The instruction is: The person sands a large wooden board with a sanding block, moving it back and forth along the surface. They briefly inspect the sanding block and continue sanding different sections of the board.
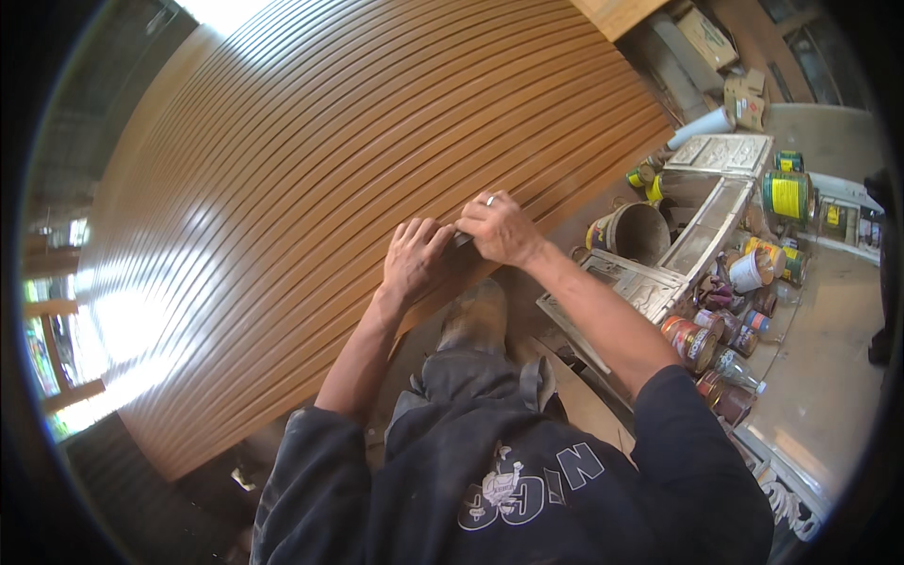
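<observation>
Head cam, left of the fisheye pair: head-worn, facing steeply down. Dark printed cloth T-shirt [414, 508] nearest, at bottom; bare left hand [414, 262] and bare right hand [503, 231] farther out, near centre; glossy brown grooved panel [367, 132] spans upper left, grooves bowed.

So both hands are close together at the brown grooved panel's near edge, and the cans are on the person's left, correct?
Not quite: the cans are on the person's right, as the head view shows. The left hand and right hand are close together at the panel's near edge.
</observation>
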Tool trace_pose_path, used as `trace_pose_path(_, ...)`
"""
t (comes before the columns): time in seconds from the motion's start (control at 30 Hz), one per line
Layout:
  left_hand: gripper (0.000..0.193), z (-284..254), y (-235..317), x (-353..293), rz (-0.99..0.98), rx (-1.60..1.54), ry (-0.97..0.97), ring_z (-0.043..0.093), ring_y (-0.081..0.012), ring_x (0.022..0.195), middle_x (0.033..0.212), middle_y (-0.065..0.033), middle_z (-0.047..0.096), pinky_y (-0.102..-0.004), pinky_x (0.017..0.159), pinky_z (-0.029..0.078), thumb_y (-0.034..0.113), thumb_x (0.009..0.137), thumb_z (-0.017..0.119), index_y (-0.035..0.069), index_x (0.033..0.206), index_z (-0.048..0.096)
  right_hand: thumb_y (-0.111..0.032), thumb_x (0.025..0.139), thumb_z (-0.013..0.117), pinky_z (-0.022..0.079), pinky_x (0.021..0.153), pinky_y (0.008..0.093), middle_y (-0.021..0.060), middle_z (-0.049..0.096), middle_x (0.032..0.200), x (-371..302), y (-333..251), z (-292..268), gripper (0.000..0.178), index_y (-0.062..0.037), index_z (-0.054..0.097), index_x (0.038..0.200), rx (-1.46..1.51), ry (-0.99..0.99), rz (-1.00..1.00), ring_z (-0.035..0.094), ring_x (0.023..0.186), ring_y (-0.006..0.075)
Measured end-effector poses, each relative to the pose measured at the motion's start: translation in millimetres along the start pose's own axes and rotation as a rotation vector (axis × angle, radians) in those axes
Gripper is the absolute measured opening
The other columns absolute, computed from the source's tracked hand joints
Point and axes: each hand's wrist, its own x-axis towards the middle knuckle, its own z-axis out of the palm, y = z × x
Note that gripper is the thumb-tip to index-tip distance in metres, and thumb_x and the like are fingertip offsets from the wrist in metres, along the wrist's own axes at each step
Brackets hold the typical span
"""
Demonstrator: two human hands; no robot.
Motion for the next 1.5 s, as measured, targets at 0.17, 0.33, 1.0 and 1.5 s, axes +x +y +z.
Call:
trace_pose_path(0.17, 0.04, -86, -72, -211, -0.129, 0.019, 0.036, 0.065, -0.0241, 0.102, 0.108, -0.0013, 0.068, -0.0413, 0.091, 0.051, 0.023, 0.08, 0.077, 0.018, 0.119, 0.072, -0.01, 0.078, 0.071, 0.051, 0.089, 0.0432, 0.0003, 0.071, 0.1, 43, -202, 119, 0.023, -0.0138, 0.078, 0.099, 0.08, -0.071, -0.119, 0.067, 0.101, 0.0236)
trace_pose_path(0.33, 0.033, -128, -86, -325, -0.274, 0.063, -0.009, 0.063, -0.0241, 0.113, 0.111, -0.0002, 0.069, -0.0408, 0.095, 0.051, 0.021, 0.083, 0.074, 0.019, 0.117, 0.073, -0.005, 0.071, 0.07, 0.051, 0.088, 0.0443, 0.0039, 0.073, 0.097, 62, -276, 140, 0.028, -0.0133, 0.079, 0.097, -0.062, -0.167, -0.069, 0.068, 0.102, 0.0283)
trace_pose_path(1.0, 0.064, -160, -314, -1043, -1.185, 0.162, 0.089, 0.032, -0.0355, 0.159, 0.171, -0.0121, 0.038, -0.0543, 0.127, 0.028, 0.053, 0.107, 0.056, 0.023, 0.163, 0.046, -0.004, 0.077, 0.069, 0.052, 0.079, 0.0431, 0.0014, 0.069, 0.094, 20, -702, 482, 0.042, -0.0153, 0.079, 0.116, -0.049, -0.381, -0.249, 0.067, 0.095, 0.0256)
trace_pose_path(1.5, 0.07, -120, -355, -1104, -1.27, 0.165, 0.265, 0.032, -0.0375, 0.159, 0.172, -0.0123, 0.036, -0.0566, 0.126, 0.029, 0.059, 0.106, 0.052, 0.021, 0.164, 0.044, -0.013, 0.088, 0.066, 0.051, 0.082, 0.0448, 0.0033, 0.072, 0.098, 32, -817, 649, 0.023, -0.0173, 0.078, 0.107, -0.021, -0.124, -0.207, 0.07, 0.097, 0.0275)
